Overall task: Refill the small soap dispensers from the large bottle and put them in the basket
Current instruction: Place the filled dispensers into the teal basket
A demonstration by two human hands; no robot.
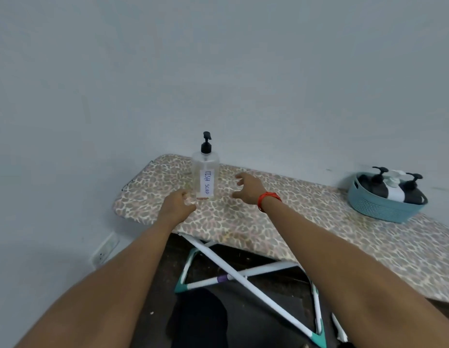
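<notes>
Two empty hands are flanking the upright dish soap bottle (206, 175).
The left hand (179, 202), loosely curled, is sitting nearer, bottle at its two o'clock; the right hand (246, 188) is half-open.

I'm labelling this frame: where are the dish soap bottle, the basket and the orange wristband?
Dish soap bottle (206, 183), head view, on its white label.
Basket (379, 207), head view, on its ribbed front wall.
Orange wristband (268, 197), head view, on the band's top.

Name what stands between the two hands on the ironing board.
The clear pump bottle labelled DISH SOAP stands upright between the left hand and the right hand, on the leopard-print ironing board; the head view shows it.
</notes>
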